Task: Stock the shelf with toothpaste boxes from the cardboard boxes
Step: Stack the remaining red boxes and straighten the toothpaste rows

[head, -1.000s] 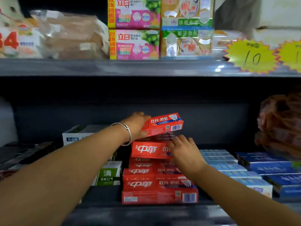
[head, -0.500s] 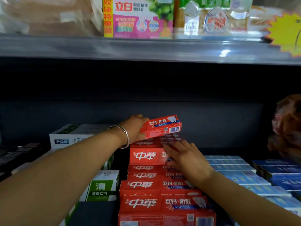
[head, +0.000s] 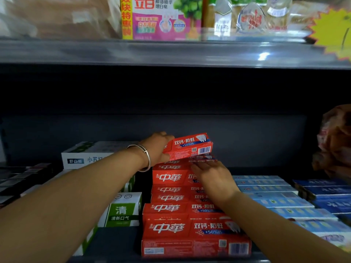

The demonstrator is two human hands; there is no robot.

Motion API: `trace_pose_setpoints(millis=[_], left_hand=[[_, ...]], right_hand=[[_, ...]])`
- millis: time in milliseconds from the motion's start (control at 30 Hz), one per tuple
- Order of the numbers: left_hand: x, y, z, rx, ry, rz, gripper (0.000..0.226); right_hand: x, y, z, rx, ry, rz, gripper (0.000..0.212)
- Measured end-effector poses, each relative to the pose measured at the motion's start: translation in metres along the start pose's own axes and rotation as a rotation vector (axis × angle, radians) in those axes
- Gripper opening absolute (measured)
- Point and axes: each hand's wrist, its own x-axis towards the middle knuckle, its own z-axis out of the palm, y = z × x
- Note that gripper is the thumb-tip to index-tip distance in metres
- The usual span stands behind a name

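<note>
Left hand [head: 156, 147] clamped on one end of a red toothpaste box [head: 189, 146], tilted just above the red stack [head: 182, 205] on the shelf [head: 117, 242]. Right hand [head: 214, 179] flat, fingers [head: 201, 166] together, steadying the top row. Best lowered level, squared to the boxes beneath, then released.

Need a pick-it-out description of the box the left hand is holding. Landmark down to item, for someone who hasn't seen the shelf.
On the dark lower shelf, find the red stack of toothpaste boxes between the white-green cartons and the blue boxes. The held box is at its top rear, in the left hand. It alone is tilted and lifted, barcode facing you.
</note>
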Motion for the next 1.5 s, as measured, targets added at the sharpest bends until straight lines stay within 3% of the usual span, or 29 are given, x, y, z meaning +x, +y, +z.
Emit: trace_pose_setpoints(millis=[100, 300, 700, 867, 1033, 1200, 1333, 1500], left_hand=[[-0.007, 0.004, -0.002, -0.024, -0.012, 0.012, 0.052], [-0.031, 0.021, -0.005, -0.084, -0.028, 0.007, 0.054], [-0.05, 0.054, 0.047, 0.06, 0.062, 0.087, 0.057], [-0.047, 0.052, 0.046, -0.112, -0.081, 0.067, 0.062], [-0.041, 0.051, 0.049, -0.024, -0.208, 0.048, 0.05], [-0.05, 0.058, 0.053, -0.037, -0.108, 0.017, 0.051], [-0.074, 0.082, 0.052, -0.086, 0.05, 0.105, 0.046], [-0.132, 0.133, 0.069, -0.232, 0.138, 0.253, 0.029]], right_hand=[[-0.007, 0.0, -0.004, 0.048, 0.015, 0.024, 0.046], [-0.042, -0.003, -0.014, 0.037, 0.091, 0.019, 0.015], [-0.095, -0.001, -0.022, -0.001, 0.043, 0.011, 0.033], [-0.099, -0.001, -0.021, 0.038, -0.003, -0.008, 0.023], [-0.1, 0.001, -0.024, 0.105, 0.021, 0.014, 0.023], [-0.11, 0.004, -0.023, 0.061, 0.045, 0.012, 0.022], [-0.129, 0.002, -0.03, 0.067, 0.164, -0.021, 0.02], [-0.184, -0.008, -0.037, 0.103, 0.264, -0.045, 0.008]])
